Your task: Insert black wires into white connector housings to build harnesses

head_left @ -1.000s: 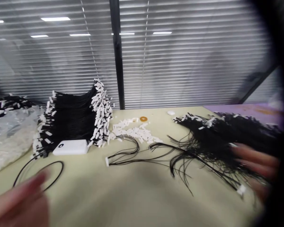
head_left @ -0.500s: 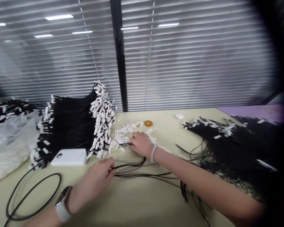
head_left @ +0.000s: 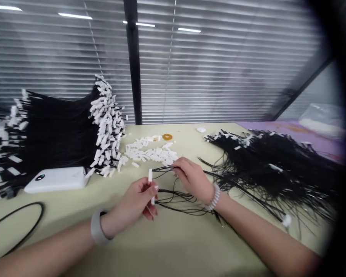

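Observation:
My left hand is closed around a white plastic connector, whose upper end sticks out above the fingers; a white piece also shows below the thumb. Thin black wires run from the connector's top to my right hand. That hand is closed in a pinch on them, palm down. More black wires trail rightward from the left fingers, under the right wrist. Just beyond the hands lies a spread of loose white connectors. How the wires sit inside the left fingers is hidden.
A tall stack of black cables with white ends stands at left, behind a white power bank. A heap of black wires covers the right side. An amber tape ring lies behind the loose connectors. A black cable curves at lower left.
My right hand has come away from the loose white connectors toward me and right. A white connector now shows in my left hand, which is raised and turned. The whole view has shifted rightward.

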{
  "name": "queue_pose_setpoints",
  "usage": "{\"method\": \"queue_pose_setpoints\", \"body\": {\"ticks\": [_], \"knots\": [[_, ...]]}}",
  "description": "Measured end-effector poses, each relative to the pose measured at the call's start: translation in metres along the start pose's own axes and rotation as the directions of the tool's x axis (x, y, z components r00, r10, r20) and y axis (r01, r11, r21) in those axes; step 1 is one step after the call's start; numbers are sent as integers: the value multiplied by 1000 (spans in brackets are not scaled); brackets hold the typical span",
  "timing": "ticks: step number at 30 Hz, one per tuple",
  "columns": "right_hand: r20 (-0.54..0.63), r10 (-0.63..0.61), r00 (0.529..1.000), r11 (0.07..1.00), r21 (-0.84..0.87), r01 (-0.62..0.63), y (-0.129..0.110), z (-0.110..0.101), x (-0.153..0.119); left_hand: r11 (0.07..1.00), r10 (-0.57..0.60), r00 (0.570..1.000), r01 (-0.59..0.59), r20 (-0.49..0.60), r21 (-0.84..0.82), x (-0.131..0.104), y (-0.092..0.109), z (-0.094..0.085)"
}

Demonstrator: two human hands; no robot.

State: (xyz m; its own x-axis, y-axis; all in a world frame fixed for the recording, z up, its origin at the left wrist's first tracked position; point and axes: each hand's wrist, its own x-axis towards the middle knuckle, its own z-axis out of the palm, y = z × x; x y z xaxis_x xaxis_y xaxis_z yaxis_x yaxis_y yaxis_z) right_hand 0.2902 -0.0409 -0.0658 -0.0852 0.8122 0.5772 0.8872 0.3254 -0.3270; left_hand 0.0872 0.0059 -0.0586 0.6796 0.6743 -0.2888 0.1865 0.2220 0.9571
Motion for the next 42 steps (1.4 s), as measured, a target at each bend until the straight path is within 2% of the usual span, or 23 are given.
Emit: {"method": "queue_pose_setpoints", "body": {"ticks": [5,9,12,16,18,21,23,26,29,35,42], "knots": [[40,-110,993,994,6,110,2,11,-3,990,15,997,-25,-71,-141,-2,-11,-4],[24,-144,989,989,22,143,8,10,-4,988,23,995,-37,-96,-150,-4,-9,-5],[33,-148,988,989,9,148,4,-6,1,991,28,995,-40,-100,-128,-3,-9,-4],[-97,-112,989,993,11,114,-22,-39,6,987,38,989,-60,-145,-150,-3,-10,-5],[-15,-120,993,988,94,121,-38,-47,5,987,49,986,-72,-162,-142,-3,-12,-5],[162,-186,969,973,170,158,-49,-37,0,991,79,985,-94,-153,-96,-4,-13,-5],[205,-194,959,974,161,163,-47,-24,-5,992,92,987,-102,-133,-74,-5,-14,-4],[177,-130,976,990,74,118,-40,-14,-15,992,94,988,-103,-124,-70,-6,-14,-2],[92,-100,991,995,-16,102,-40,-17,-22,993,93,986,-102,-141,-62,-6,-14,-1],[274,-133,953,986,-58,154,-44,-18,-21,995,86,991,-91,-101,-43,-6,-14,-1],[289,-79,954,989,-94,111,-41,-17,-26,996,92,988,-94,-120,-6,-8,-13,-2]]}}
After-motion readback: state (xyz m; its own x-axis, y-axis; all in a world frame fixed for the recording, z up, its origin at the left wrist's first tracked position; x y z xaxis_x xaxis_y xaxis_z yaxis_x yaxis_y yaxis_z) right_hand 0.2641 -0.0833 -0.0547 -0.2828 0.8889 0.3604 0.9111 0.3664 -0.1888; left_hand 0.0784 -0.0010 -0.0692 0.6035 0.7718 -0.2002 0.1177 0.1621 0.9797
